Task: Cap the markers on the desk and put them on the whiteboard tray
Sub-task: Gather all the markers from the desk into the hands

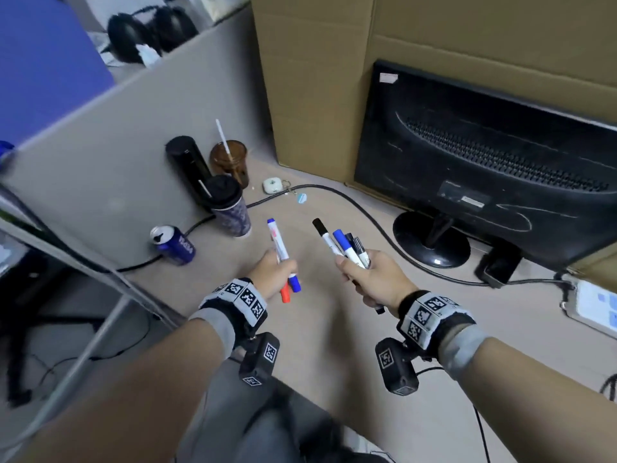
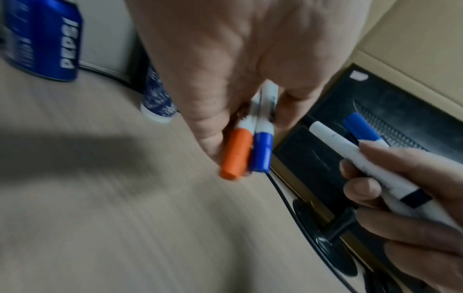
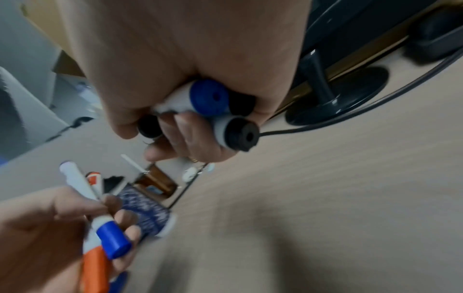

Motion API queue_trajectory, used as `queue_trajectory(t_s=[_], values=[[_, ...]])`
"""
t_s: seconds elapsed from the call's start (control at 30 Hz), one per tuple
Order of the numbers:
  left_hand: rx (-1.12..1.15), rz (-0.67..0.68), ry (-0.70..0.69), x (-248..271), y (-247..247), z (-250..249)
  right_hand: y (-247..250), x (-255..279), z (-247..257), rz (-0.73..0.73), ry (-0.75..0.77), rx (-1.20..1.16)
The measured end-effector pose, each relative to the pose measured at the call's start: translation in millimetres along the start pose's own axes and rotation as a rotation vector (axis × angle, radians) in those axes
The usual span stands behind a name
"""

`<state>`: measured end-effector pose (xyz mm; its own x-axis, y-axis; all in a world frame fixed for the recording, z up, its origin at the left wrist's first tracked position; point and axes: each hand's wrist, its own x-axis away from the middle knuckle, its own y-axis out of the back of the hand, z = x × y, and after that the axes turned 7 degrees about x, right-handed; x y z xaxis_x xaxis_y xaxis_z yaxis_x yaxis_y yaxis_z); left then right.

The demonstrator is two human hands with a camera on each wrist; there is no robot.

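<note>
beige desk (image 1: 334,329) (monitor (image 1: 484,168) behind); both hands' fingers (image 2: 360,186) hold markers (image 1: 347,248).

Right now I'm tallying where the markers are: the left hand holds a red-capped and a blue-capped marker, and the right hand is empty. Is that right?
Not quite. The right hand is not empty: it grips a bundle of markers, with black and blue caps, as the head view shows. The rest stands: the left hand holds a red-capped marker and a blue-capped marker.
</note>
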<state>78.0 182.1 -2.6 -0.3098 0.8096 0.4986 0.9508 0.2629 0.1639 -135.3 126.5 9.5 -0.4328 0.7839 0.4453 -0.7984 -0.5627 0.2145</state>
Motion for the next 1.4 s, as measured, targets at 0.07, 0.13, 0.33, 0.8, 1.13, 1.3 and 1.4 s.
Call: queue_trajectory(t_s=[0.07, 0.13, 0.33, 0.8, 1.13, 1.3, 1.4], values=[[0.142, -0.1, 0.003, 1, 13, 6, -19, -5, 6, 0.037, 0.037, -0.034], [0.202, -0.169, -0.019, -3, 27, 17, -39, -12, 6, 0.07, 0.064, -0.035], [0.395, -0.262, -0.173, -28, 76, 67, -101, -52, -3, 0.1, 0.148, 0.043], [0.518, -0.291, -0.626, 91, 204, 166, -292, 9, 12, 0.395, 0.567, 0.174], [0.514, -0.803, -0.677, 252, 319, 227, -432, 101, 42, 0.591, 0.758, 0.108], [0.446, -0.845, -0.764, 298, 354, 254, -488, 134, 60, 0.631, 0.773, 0.045], [0.414, -0.89, -0.751, 314, 366, 265, -519, 148, 71, 0.692, 0.745, -0.027]])
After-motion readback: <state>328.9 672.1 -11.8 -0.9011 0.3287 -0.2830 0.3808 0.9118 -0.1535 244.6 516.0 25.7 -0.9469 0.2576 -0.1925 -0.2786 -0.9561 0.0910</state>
